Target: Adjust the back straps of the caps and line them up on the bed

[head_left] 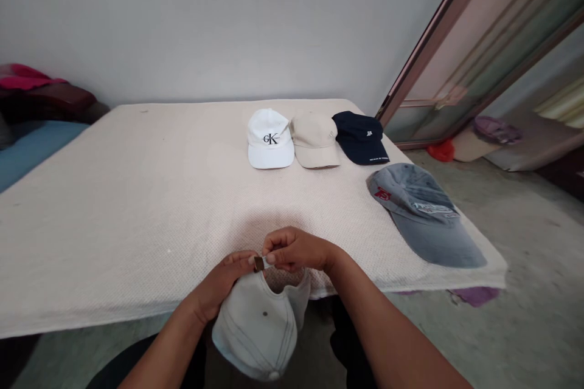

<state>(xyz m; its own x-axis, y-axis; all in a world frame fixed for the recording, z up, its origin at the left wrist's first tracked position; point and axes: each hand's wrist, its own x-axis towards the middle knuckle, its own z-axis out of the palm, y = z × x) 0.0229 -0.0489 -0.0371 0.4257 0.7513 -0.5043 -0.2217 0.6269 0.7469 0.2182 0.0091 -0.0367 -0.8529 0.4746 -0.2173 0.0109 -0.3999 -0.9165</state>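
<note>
A light grey cap (258, 322) hangs at the table's front edge, its back opening turned up and its crown toward me. My left hand (223, 282) is closed on the cap's rim and strap beside a brown metal buckle (259, 264). With fingers pinched together, my right hand (296, 249) grips the strap just right of the buckle. Farther back stand a white cap (270, 149) with black letters, a beige cap (316, 149) and a navy cap (360, 137), side by side. A larger blue-grey cap (424, 213) lies at the right edge.
A cream cloth covers the table (137, 206), which meets a grey wall behind. At the far left are a pink cloth (27, 76) and a blue surface (36, 149). On the right, a glass door frame (424, 42) stands beyond the table, with items on the floor.
</note>
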